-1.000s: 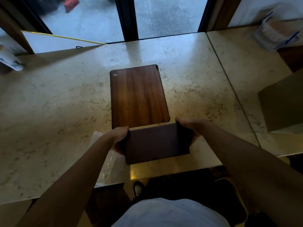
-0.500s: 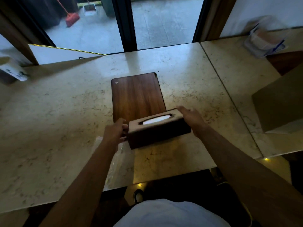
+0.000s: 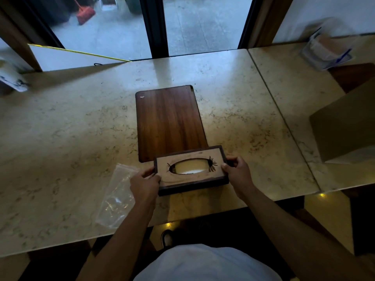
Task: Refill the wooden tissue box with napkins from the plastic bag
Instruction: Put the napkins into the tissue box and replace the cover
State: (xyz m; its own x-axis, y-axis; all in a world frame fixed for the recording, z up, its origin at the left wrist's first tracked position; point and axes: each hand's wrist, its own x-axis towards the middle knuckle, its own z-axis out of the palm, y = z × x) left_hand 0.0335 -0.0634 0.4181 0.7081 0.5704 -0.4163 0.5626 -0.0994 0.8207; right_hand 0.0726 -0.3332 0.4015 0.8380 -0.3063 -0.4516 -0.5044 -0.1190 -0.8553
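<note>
The wooden tissue box (image 3: 183, 179) lies near the table's front edge with its oval slot facing up; something pale shows through the slot. My left hand (image 3: 144, 184) grips its left end and my right hand (image 3: 236, 170) grips its right end. A flat wooden panel (image 3: 169, 120) lies on the table just behind the box, partly under its far edge. A clear plastic bag (image 3: 116, 196) lies crumpled to the left of the box, under my left forearm; I see no napkins in it.
The marble table (image 3: 67, 138) has a seam on the right. A brown cardboard box (image 3: 345, 126) stands at the right edge. A plastic-wrapped pack (image 3: 326, 51) lies at the far right, a white board (image 3: 69, 57) at the far left.
The box was held on its side a second ago; both hands have turned it slot-up and set it lower, towards the table's front edge. My head has lifted, showing more of the table.
</note>
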